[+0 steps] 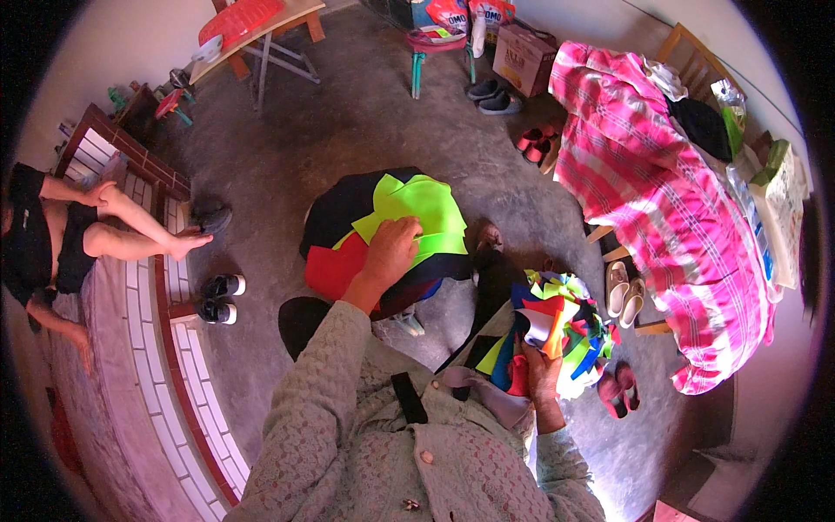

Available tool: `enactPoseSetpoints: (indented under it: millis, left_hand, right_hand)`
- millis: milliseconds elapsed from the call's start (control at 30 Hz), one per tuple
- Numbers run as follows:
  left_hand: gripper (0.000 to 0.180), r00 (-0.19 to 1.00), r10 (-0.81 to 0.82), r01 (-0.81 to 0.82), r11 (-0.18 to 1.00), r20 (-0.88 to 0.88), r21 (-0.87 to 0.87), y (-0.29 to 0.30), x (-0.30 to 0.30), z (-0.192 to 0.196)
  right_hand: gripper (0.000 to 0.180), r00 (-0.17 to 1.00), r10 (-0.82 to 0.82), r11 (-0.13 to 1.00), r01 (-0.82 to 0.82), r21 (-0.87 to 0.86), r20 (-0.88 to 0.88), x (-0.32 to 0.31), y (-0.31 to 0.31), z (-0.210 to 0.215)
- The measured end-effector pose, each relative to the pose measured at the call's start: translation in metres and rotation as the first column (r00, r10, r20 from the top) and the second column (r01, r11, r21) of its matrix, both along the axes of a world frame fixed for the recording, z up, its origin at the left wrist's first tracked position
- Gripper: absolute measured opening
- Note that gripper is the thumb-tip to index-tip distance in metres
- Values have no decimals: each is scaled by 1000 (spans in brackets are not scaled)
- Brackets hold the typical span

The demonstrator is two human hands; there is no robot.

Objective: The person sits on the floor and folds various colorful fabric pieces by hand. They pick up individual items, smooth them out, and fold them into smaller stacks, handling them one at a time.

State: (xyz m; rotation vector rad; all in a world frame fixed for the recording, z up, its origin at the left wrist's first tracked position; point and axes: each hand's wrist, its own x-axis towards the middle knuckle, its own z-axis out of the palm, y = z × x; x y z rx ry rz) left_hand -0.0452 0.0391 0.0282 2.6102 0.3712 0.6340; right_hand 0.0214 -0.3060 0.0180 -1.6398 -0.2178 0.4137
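Just left of my left hand a red cloth piece (327, 268) pokes out of the pile, and beyond that hand's knuckles a black cloth piece (339, 209) spreads to the edge; I'd best leave both lying flat, since a tug at either could shift the whole round stack. My left hand (390, 254) is narrow, its fingers drawn together on the lime-green cloth (419, 200), which lies directly under and ahead of them on top of the pile. To do this well I should keep that pinch light and close to the edge, so that I take one layer and don't drag up what lies beneath, and smooth any curled corner with the side of the hand. My right hand (545, 376) sits well off to the right, partly buried at the near side of the scrap heap (576, 348); how tightly its fingers close I cannot tell. Mixed colours overlap just ahead of it, so I'd keep the palm steady against the bundle and let pieces loosen one by one. The far side looks likeliest to spill, toward the cream shoes (617, 291) on the floor beyond that hand, so I'd lean the heap inward.
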Motion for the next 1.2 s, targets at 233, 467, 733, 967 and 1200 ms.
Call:
enactPoseSetpoints:
  millis: [233, 467, 733, 967, 1200]
  left_hand:
    - [20, 995, -6, 3, 1000, 98, 29, -8, -9, -19]
    - [20, 996, -21, 25, 999, 89, -34, -5, -8, -25]
    - [12, 986, -92, 76, 990, 140, 115, -14, -6, -17]
    - [13, 982, -139, 118, 980, 125, 159, -7, -10, -19]
    - [13, 982, -186, 178, 973, 43, 149, -4, -13, -19]
  right_hand:
    - [21, 1000, -15, 1000, 16, 15, -24, 0, 0, -5]
    - [22, 999, -24, 999, 23, 22, 32, 3, -2, -17]
    - [29, 997, 16, 1000, -16, 3, -80, -1, -2, -5]
    - [23, 993, 5, 1000, -4, 7, -120, -3, 4, 9]
    - [20, 1000, -27, 999, 27, 24, -13, 0, 0, -10]
